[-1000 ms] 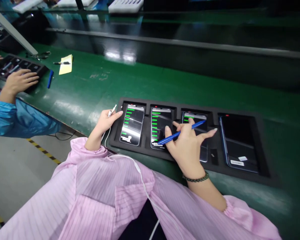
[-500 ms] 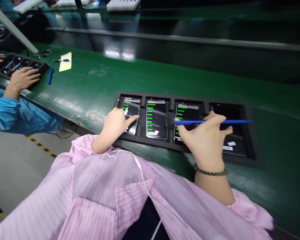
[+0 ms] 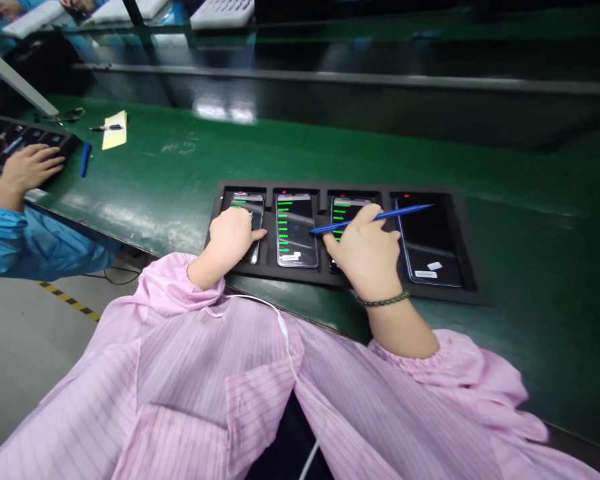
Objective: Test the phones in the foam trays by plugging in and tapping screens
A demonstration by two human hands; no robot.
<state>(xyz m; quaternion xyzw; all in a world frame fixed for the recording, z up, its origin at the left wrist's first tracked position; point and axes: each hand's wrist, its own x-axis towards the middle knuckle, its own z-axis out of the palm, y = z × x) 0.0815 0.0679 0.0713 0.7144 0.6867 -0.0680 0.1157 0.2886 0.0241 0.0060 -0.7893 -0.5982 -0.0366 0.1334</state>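
A black tray (image 3: 300,275) holds several phones in a row on the green bench. My left hand (image 3: 231,235) lies over the leftmost phone (image 3: 255,202), thumb stretched out to the right; its other fingers curl down, partly hidden. In my right hand (image 3: 373,257), a blue pen (image 3: 405,211) lies across the fingers, above the third phone (image 3: 341,213). That hand covers much of the third phone. Between my hands, the second phone (image 3: 297,230) shows green text lines on a dark screen. The rightmost phone (image 3: 430,237) has a dark screen and white labels near its lower end.
At the left, a co-worker's hand (image 3: 27,170) in a blue sleeve (image 3: 40,233) rests by another black tray (image 3: 67,141). A blue marker (image 3: 85,160) and yellow paper (image 3: 115,133) with a black pen lie nearby. A white cable (image 3: 283,327) hangs over my pink smock.
My right hand has moved left from the rightmost phone towards the third, and the pen has tilted, its right end higher. My left hand stays over the leftmost phone. The view has shifted slightly.
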